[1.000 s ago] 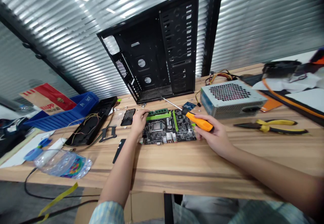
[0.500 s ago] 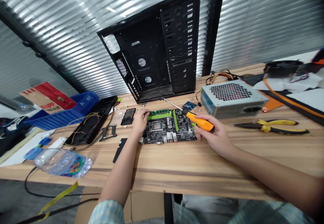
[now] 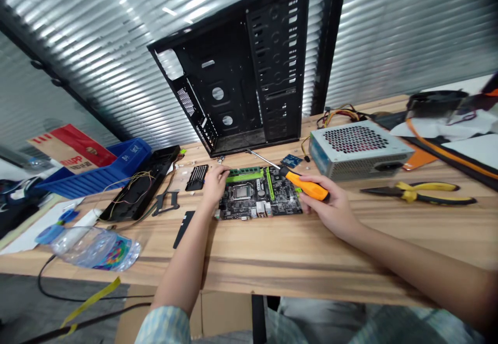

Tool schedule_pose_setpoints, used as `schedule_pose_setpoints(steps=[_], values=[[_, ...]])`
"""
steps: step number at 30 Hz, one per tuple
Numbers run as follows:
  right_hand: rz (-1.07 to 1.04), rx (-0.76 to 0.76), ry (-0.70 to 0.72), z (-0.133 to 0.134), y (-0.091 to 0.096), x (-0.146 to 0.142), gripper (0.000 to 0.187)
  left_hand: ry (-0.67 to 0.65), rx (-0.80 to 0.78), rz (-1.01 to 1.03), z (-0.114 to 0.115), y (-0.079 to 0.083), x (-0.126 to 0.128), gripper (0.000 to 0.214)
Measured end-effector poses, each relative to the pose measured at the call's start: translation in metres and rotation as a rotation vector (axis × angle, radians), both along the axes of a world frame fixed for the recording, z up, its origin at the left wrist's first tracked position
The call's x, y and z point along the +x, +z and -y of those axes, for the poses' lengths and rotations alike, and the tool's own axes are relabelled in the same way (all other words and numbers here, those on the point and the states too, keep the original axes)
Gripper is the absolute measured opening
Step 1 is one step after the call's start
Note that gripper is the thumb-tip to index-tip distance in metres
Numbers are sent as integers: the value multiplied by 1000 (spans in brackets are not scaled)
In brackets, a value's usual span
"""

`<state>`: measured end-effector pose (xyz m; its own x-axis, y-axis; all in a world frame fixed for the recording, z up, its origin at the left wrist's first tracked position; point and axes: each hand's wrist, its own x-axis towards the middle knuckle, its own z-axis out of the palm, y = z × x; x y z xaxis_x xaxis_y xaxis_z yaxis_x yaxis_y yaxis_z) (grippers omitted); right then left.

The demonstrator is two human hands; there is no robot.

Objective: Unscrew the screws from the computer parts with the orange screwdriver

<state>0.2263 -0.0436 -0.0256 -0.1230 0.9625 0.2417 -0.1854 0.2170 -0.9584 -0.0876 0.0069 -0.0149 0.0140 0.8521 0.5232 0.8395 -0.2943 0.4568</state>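
A ribbed, shiny wall [image 3: 408, 38] backs the wooden surface [image 3: 257, 261]; grey floor [image 3: 83, 284] shows low toward eight o'clock. Take the motherboard [image 3: 249, 206], lying flat on the surface, as the dial's centre. At nine a blue bin [image 3: 64, 182] holds a red-and-tan packet [image 3: 75, 149]; nearer, a black tray [image 3: 165, 162] carries loose wires [image 3: 143, 174]. Between eight and nine a clear bottle [image 3: 93, 248] lies on its side. An open black computer case [image 3: 229, 48] stands at twelve, a grey power supply [image 3: 352, 147] at two, pliers [image 3: 410, 193] at three. The right grip [image 3: 329, 204] wraps an orange-handled screwdriver [image 3: 301, 181]. The left grip [image 3: 215, 180] meets the motherboard's ten o'clock corner, beside the memory stick [image 3: 245, 172]; whether it pinches, I cannot tell.
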Motion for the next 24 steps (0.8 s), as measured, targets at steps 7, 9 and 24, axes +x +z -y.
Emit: schedule_pose_setpoints(steps=[7, 9, 24], values=[[1, 7, -2, 0, 2, 0, 31, -11, 7, -7, -1, -3, 1, 15], [0, 5, 3, 0, 2, 0, 30, -15, 4, -9, -1, -4, 0, 15], [-12, -13, 3, 0, 2, 0, 31, -30, -37, -47, -4, -7, 2, 15]])
